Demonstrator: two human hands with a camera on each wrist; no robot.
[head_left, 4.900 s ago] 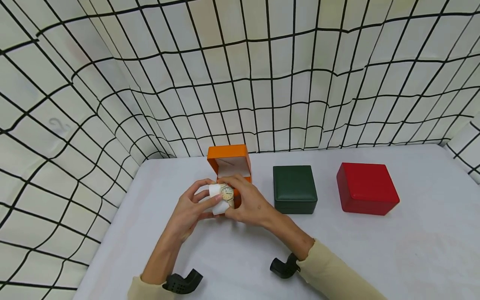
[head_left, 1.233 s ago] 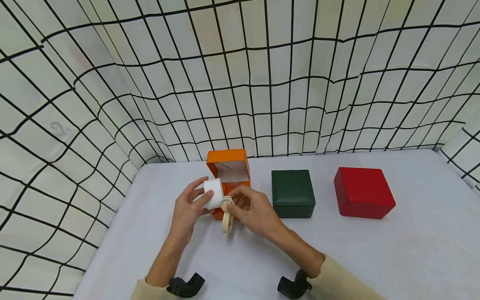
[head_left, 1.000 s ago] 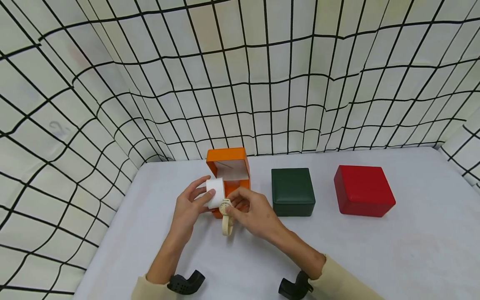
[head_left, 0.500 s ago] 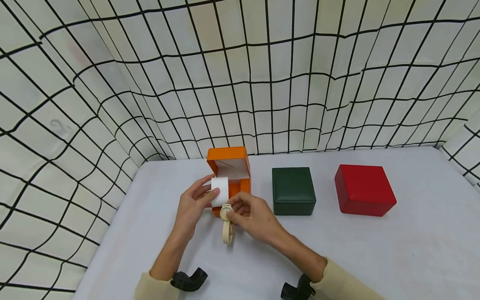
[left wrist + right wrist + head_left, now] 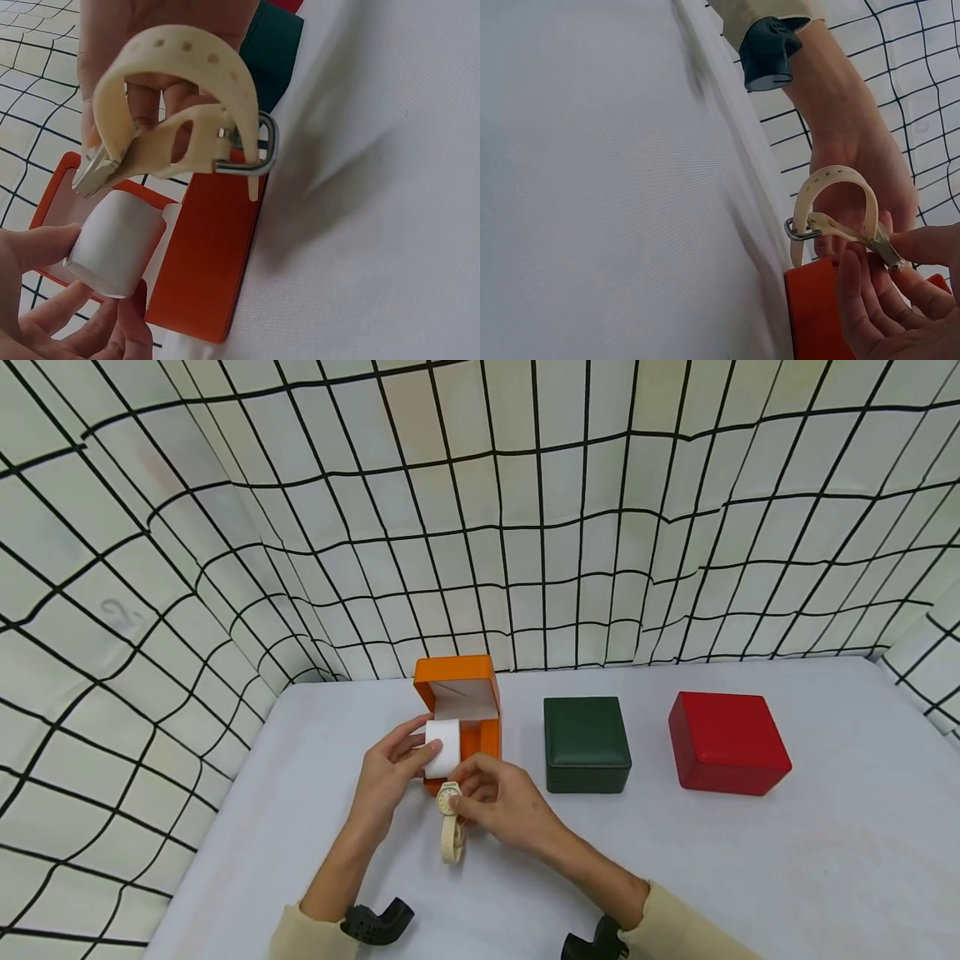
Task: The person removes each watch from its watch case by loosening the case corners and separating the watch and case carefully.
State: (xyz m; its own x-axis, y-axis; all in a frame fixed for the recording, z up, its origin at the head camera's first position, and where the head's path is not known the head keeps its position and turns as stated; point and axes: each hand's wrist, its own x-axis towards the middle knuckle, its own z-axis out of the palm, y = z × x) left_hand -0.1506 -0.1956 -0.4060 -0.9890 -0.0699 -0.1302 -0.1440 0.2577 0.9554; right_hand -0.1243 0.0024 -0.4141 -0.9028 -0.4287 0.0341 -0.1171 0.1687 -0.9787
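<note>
- The right hand (image 5: 501, 800) pinches the cream rubber-strapped wristwatch (image 5: 450, 814) by its case, just in front of the open orange hinged box (image 5: 459, 710); a firm, level grip suits, since the buckled strap dangles
- The left hand (image 5: 390, 772) grips the white cushion roll (image 5: 442, 748), seemingly clear of the box

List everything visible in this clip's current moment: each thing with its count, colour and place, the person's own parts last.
watch: 1, cream strap buckled in a loop, pinched in the right hand, above the table
cushion: 1, white, held in the left hand in front of the orange box
orange box: 1, lid open, table's left
green box: 1, closed, centre
red box: 1, closed, right
table: 1, white
backdrop: white with black grid, behind
wrist cameras: 2, black
left hand: 1
right hand: 1
</note>
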